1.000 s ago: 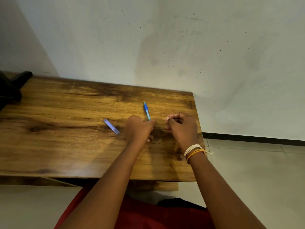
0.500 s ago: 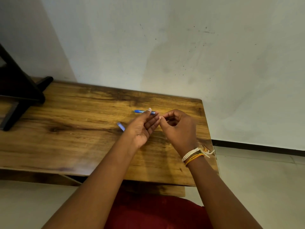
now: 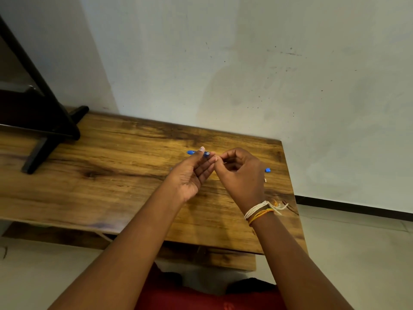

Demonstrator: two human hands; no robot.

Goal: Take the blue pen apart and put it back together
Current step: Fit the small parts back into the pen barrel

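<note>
My left hand (image 3: 192, 173) holds the blue pen barrel (image 3: 192, 152) between thumb and fingers, level, with its tip pointing left. Right beside it my right hand (image 3: 240, 175) pinches a thin part (image 3: 224, 163) at the barrel's open end; the part is too small to name. A small blue piece (image 3: 267, 170) lies on the wooden table (image 3: 111, 175) just right of my right hand, and a tiny pale piece (image 3: 265, 180) lies below it. The pen cap seen earlier is hidden behind my left hand.
A black stand (image 3: 44, 121) rests on the table's far left corner. The table's right edge (image 3: 290, 186) runs close to my right hand, with tiled floor beyond. A pale wall rises behind the table.
My left hand turned the pen barrel from pointing away to lying level, tip to the left. My right hand closed in on its open end. The view shifted left and nearer.
</note>
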